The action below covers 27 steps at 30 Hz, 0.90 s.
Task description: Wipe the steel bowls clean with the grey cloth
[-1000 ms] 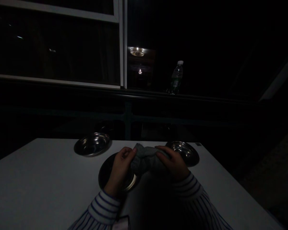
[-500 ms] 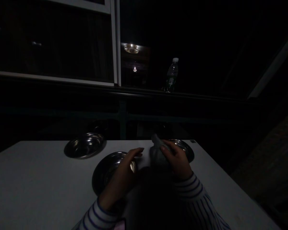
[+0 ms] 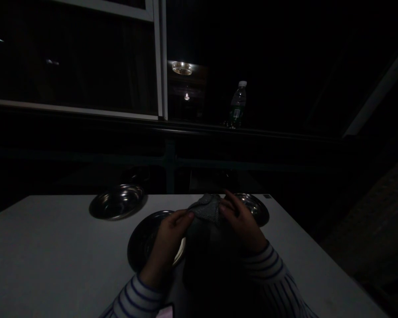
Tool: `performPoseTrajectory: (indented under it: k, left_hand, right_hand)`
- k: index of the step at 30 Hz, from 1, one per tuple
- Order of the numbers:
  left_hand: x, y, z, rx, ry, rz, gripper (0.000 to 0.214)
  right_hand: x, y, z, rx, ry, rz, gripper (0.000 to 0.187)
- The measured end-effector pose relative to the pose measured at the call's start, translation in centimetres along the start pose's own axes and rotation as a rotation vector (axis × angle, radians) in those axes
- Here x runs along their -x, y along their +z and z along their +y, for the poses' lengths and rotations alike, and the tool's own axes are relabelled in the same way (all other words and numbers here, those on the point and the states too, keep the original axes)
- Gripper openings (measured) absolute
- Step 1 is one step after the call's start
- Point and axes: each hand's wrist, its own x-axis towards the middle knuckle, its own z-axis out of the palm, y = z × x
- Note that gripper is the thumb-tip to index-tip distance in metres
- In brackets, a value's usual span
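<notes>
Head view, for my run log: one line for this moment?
left hand: holds cloth | right hand: holds cloth | below: plate | table

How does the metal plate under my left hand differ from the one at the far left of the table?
The near plate lies partly under the left hand, beside the grey cloth that both hands hold; the far-left plate lies apart and fully in view. The near plate looks larger, being closer. It is darker inside, while the far-left plate catches more light. Both are round, shallow, shiny metal on the white table.

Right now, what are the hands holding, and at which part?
Both hands hold a grey cloth: left hand pinches its left edge, right hand its right edge.
</notes>
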Motion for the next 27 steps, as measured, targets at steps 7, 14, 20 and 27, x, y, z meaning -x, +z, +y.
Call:
performPoseTrajectory:
  k: [7,14,20,27]
  left_hand:
    - [-0.1,-0.2,0.1,0.000,-0.014,0.073,0.030]
    - [-0.1,0.1,-0.4,0.089,-0.027,0.005,0.030]
    - [0.2,0.3,0.1,0.087,-0.057,0.035,0.029]
    - [0.1,0.3,-0.1,0.112,-0.073,0.101,0.041]
  right_hand:
    - [1.2,0.6,-0.6,0.545,-0.316,0.054,0.016]
    - [2.5,3.7,-0.1,0.799,-0.702,-0.088,0.015]
    - [2.6,4.4,1.0,1.055,-0.608,-0.097,0.010]
    - [2.8,4.3,0.5,0.961,-0.728,-0.190,0.017]
